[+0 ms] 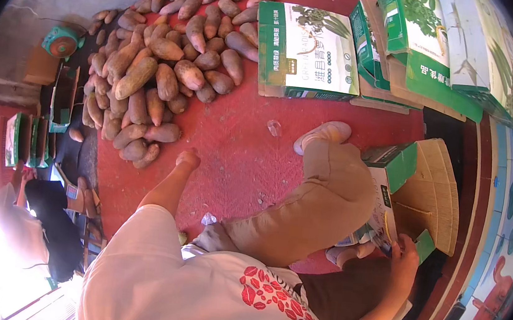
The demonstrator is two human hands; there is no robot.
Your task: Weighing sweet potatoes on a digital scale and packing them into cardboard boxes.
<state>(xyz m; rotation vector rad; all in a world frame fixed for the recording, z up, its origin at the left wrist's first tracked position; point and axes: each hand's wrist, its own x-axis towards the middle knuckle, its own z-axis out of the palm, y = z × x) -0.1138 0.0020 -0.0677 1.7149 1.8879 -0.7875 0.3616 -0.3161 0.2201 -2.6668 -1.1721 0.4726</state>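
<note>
My left hand (188,158) is stretched forward and down on the red floor mat (238,152), fingers curled under, palm hidden; I cannot tell if this grip holds anything or just props me up. Nearest to it is the sweet potato pile (152,80): the closest tubers lie just to the left and ahead of the knuckles, near but not touching, long axes mostly pointing away from me and slightly left. So the left hand is the nearer one to the pile by far.

My right hand (405,254) is low at my right side, fingers closed on the edge of a green-and-white carton (392,174) that sits on a flat brown cardboard sheet (437,191). My bent knee (327,199) lies between the two hands and covers the carton's lower left.

Folded green cartons (308,50) lie ahead, beyond the mat's middle. A small clear scrap (274,127) on the mat is too small to identify. Left rim is overexposed.
</note>
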